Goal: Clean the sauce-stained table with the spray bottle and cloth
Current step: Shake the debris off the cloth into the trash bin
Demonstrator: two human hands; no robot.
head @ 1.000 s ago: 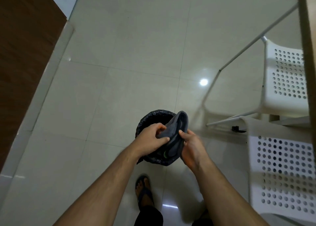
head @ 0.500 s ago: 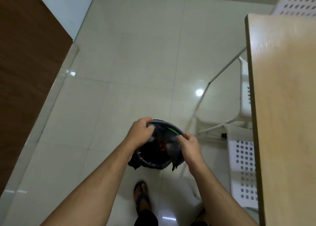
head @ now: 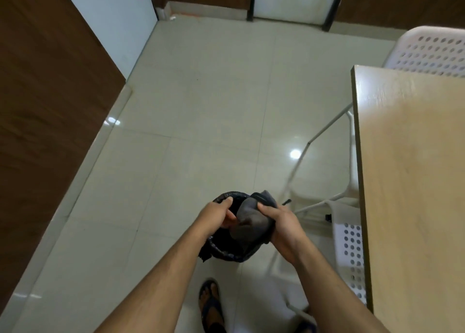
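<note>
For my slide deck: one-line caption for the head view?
Both hands, left hand and right hand, hold a grey cloth over a black-lined bin beside the wooden table.

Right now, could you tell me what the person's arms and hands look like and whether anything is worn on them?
Both forearms are bare as far as the frame shows, with no sleeves in view. The left hand and right hand wear no gloves, and no watch, rings or bands show. Below, a dark open sandal is on one foot.
</note>
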